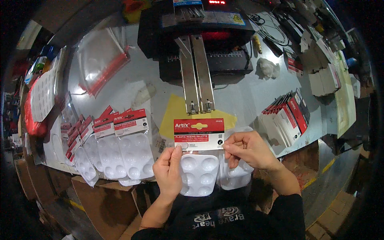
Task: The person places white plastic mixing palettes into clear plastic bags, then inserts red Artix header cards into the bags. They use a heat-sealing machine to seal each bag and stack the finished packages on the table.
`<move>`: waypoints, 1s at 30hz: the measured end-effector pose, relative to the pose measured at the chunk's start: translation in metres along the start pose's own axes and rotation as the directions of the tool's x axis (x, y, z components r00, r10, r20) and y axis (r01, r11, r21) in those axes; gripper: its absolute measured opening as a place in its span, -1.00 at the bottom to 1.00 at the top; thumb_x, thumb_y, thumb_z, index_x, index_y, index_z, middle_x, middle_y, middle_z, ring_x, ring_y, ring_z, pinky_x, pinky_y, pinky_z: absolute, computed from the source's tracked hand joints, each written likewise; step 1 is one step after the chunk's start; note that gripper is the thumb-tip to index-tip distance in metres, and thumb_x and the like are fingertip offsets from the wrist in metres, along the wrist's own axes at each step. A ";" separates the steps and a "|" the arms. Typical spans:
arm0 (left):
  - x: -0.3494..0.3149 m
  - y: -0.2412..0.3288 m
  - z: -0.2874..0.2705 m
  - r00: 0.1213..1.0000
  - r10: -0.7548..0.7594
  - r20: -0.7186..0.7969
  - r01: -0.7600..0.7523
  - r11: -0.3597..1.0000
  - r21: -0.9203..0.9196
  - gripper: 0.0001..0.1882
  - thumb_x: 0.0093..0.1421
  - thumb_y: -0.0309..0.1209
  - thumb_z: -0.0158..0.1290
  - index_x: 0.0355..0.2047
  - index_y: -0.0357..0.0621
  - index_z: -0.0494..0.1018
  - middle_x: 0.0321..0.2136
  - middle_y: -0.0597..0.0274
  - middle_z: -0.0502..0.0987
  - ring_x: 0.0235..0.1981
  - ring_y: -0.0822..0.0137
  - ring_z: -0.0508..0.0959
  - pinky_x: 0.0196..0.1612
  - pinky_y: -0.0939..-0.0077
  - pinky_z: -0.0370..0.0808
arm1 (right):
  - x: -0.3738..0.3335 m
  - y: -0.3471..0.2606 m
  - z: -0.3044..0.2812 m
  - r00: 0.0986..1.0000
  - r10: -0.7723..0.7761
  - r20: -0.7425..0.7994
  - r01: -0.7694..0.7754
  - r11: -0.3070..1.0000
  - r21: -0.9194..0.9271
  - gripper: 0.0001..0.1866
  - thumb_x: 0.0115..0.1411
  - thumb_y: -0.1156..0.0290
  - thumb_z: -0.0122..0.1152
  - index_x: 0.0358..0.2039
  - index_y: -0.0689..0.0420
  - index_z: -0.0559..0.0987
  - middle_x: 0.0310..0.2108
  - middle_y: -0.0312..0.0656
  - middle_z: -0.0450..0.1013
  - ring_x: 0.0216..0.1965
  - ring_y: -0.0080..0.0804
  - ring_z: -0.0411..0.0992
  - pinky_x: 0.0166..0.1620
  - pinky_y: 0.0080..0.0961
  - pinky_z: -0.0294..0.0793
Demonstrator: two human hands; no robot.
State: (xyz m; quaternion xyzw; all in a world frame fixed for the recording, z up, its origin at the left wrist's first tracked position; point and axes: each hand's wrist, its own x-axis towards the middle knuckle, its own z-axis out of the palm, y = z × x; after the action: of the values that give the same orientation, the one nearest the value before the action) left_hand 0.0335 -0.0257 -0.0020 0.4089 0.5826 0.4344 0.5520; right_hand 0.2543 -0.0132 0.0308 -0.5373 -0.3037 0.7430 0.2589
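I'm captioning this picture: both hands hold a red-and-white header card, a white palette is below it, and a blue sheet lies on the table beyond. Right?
The sheet is yellow, not blue, as the head view shows. The left hand and right hand do hold the header card, with the white palette below it and the sheet on the table beyond.

Lettering stands on the red-and-white card (208, 132) at centre and the black shirt (248, 226) at bottom centre; the display (217, 2) at top glows with red digits (a yellow warning sticker (239, 19) sits lower right of it).
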 end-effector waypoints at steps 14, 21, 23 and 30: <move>0.004 0.001 -0.006 0.999 -0.030 0.017 0.029 0.999 0.013 -0.78 0.28 -0.39 -0.10 -0.33 -0.33 0.44 -0.51 0.36 0.45 -0.47 0.61 0.31 -0.38 0.69 0.28 | 0.005 -0.002 0.010 0.987 0.161 0.001 -0.161 0.987 0.002 -0.83 0.20 0.45 0.05 -0.36 0.34 0.46 -0.55 -0.18 0.46 -0.60 -0.48 0.47 -0.54 -0.64 0.42; 0.064 -0.018 0.018 0.987 0.157 -0.015 -0.152 0.974 0.167 -0.78 0.29 -0.41 -0.20 -0.43 -0.31 0.31 -0.59 0.18 0.33 -0.52 0.44 0.27 -0.39 0.57 0.27 | 0.054 -0.007 0.002 0.967 -0.105 -0.234 0.129 0.988 0.089 -0.83 0.20 0.44 0.06 -0.42 0.31 0.46 -0.55 -0.17 0.43 -0.59 -0.48 0.45 -0.50 -0.57 0.47; 0.071 -0.028 0.017 0.990 0.134 -0.034 -0.125 0.974 0.191 -0.77 0.30 -0.40 -0.21 -0.45 -0.30 0.28 -0.59 0.19 0.32 -0.52 0.44 0.25 -0.40 0.57 0.26 | 0.062 -0.005 -0.001 0.964 -0.134 -0.231 0.163 0.980 0.110 -0.82 0.21 0.42 0.06 -0.42 0.29 0.46 -0.54 -0.19 0.43 -0.59 -0.48 0.44 -0.48 -0.57 0.48; 0.067 -0.030 0.010 0.993 0.118 0.031 -0.121 0.986 0.115 -0.72 0.30 -0.31 -0.17 -0.40 -0.30 0.35 -0.56 0.17 0.38 -0.49 0.42 0.32 -0.35 0.53 0.30 | 0.045 -0.014 0.009 0.898 -0.299 -0.321 0.237 0.946 -0.219 -0.79 0.20 0.44 0.06 -0.27 0.36 0.46 -0.50 -0.09 0.47 -0.56 -0.38 0.49 -0.47 -0.54 0.51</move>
State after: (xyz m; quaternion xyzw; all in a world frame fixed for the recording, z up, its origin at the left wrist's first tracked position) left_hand 0.0403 0.0305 -0.0500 0.4798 0.5749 0.4268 0.5070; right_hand 0.2331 0.0269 0.0141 -0.6344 -0.3879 0.5629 0.3608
